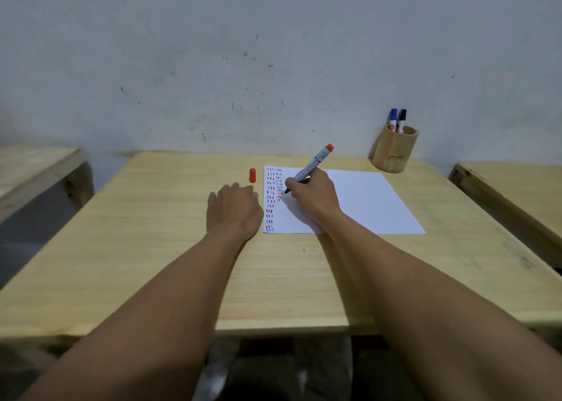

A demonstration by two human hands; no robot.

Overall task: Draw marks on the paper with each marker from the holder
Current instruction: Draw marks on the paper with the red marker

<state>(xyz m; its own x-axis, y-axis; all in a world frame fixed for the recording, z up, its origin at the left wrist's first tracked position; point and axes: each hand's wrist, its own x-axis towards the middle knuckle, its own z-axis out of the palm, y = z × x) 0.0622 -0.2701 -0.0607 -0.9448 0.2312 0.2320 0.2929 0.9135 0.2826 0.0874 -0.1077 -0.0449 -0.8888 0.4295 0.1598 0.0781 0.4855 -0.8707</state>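
I am gripping the red marker point(310, 167) in my right hand point(313, 195), fingers closed around its barrel, and its tip is touching the paper point(362, 199) beside the columns of red, black and blue marks point(272, 198) along the left edge. My left hand point(232, 209) is lying flat and open on the table point(170, 224) just left of the sheet, holding nothing, with the red cap point(252, 175) standing upright just beyond its fingers. The blue marker point(393, 119) and black marker point(401, 120) are standing in the wooden holder point(394, 154) at the far right of the table.
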